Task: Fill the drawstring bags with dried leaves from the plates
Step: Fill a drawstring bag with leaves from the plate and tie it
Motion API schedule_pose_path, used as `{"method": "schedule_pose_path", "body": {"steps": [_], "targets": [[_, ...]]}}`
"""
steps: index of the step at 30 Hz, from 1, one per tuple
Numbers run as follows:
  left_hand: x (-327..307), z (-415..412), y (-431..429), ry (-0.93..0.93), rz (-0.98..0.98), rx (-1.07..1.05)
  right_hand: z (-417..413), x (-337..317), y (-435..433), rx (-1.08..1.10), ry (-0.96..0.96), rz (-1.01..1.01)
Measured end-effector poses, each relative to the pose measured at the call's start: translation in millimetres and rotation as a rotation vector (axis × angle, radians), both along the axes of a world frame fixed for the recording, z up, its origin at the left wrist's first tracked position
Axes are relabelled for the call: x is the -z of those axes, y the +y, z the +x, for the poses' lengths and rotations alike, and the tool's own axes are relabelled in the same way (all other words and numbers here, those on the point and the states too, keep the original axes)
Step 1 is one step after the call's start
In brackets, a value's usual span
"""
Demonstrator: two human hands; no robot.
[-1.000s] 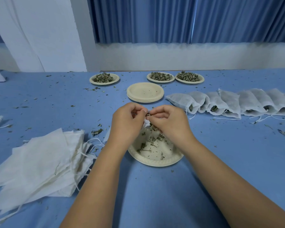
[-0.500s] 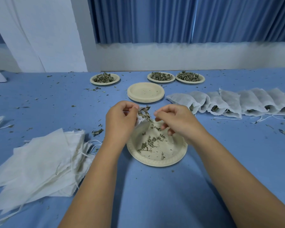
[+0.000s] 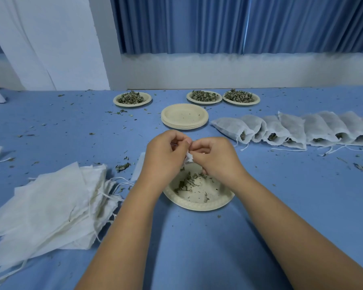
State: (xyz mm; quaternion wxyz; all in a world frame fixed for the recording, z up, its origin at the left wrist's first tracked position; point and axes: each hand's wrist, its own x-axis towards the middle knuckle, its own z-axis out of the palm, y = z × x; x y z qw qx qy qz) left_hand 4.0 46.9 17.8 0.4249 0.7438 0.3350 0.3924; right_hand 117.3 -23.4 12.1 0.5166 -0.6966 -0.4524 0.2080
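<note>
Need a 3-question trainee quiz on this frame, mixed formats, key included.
1. True or false: the stack of empty beige paper plates sits farther from the person than the near beige plate with scattered leaf bits.
2. How many far plates are heaped with dried leaves? A) two B) three C) five
3. Fill in: the left hand and right hand pinch a small white drawstring bag above the ____ plate.

Key: 1 true; 2 B; 3 near
</note>
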Motion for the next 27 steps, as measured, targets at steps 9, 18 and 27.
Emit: {"method": "schedule_pose_path", "body": {"steps": [9,18,27], "targets": [[1,-4,7,-0.124,-0.042,-0.152,13,-4,-1,0.128,-0.038,0.192],[1,-2,5,-0.118,-0.105,-0.079,9,8,3,0.186,-0.207,0.198],[-1,-4,4,-0.081,-0.097,0.034,5,1,-1,-0.170,-0.104,-0.099]]}}
